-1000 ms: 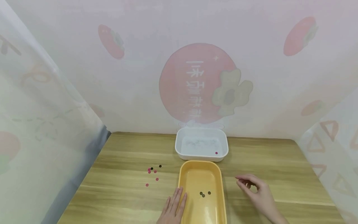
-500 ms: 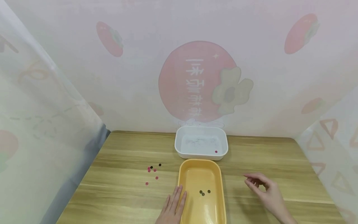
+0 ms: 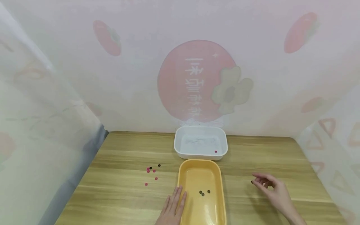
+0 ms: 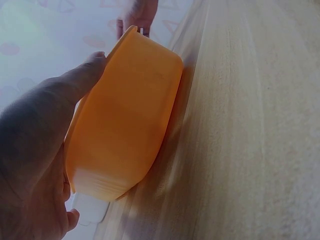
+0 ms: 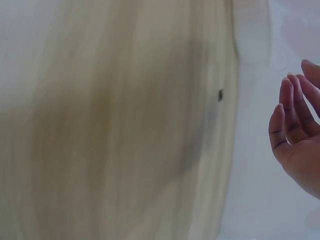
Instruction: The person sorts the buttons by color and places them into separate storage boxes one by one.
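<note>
The dark bead (image 3: 252, 182), right of the yellow tray (image 3: 221, 190), looks tiny, hard and rolls easily; pinch its sides. The right hand (image 3: 274, 192), loosely curled, holds nothing; the left hand (image 3: 172, 211) lies flat against the tray.

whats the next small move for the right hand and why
Probably lower the right hand and pinch the dark bead on the table just off its fingertips; three dark beads already lie in the yellow tray, which the left hand touches.
</note>
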`<state>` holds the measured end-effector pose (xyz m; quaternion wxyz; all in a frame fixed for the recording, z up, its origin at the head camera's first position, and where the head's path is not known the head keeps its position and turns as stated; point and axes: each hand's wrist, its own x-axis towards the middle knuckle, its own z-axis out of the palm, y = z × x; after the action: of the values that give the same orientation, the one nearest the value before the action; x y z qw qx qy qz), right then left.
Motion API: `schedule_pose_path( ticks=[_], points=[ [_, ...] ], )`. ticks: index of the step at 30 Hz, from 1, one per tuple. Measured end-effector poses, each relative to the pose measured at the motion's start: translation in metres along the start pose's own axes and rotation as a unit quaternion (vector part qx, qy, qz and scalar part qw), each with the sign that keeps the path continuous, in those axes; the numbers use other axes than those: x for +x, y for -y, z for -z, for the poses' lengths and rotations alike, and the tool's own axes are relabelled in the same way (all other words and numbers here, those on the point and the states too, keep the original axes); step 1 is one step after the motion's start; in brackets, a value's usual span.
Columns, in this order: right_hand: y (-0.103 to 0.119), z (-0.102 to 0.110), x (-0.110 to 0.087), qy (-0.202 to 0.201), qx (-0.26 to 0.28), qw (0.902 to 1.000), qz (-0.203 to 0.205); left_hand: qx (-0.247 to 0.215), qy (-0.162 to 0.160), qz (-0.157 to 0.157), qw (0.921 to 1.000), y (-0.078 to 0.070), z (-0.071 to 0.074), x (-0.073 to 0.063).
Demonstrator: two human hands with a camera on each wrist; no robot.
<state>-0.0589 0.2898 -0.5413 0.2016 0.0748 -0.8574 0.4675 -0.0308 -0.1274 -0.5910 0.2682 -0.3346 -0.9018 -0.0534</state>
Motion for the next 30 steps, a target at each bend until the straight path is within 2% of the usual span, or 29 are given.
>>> schedule_pose_path(
  ticks=[8, 18, 22, 30],
  points=[
    [-0.020, 0.003, 0.002, 0.022, -0.022, 0.9988, -0.037, -0.012, -0.018, 0.001, 0.9998, 0.002, -0.001, -0.002],
    [-0.040, 0.002, 0.007, 0.099, -0.060, 0.9881, -0.101, -0.005, -0.014, 0.002, 0.9999, 0.001, -0.004, -0.003],
    [-0.048, 0.001, 0.009, 0.118, -0.058, 0.9866, -0.096, 0.006, -0.012, 0.003, 0.9999, 0.000, -0.004, -0.003],
    [-0.052, -0.002, 0.009, 0.106, -0.074, 0.9875, -0.090, 0.001, -0.012, 0.004, 0.9999, -0.001, -0.002, -0.001]
  ],
)
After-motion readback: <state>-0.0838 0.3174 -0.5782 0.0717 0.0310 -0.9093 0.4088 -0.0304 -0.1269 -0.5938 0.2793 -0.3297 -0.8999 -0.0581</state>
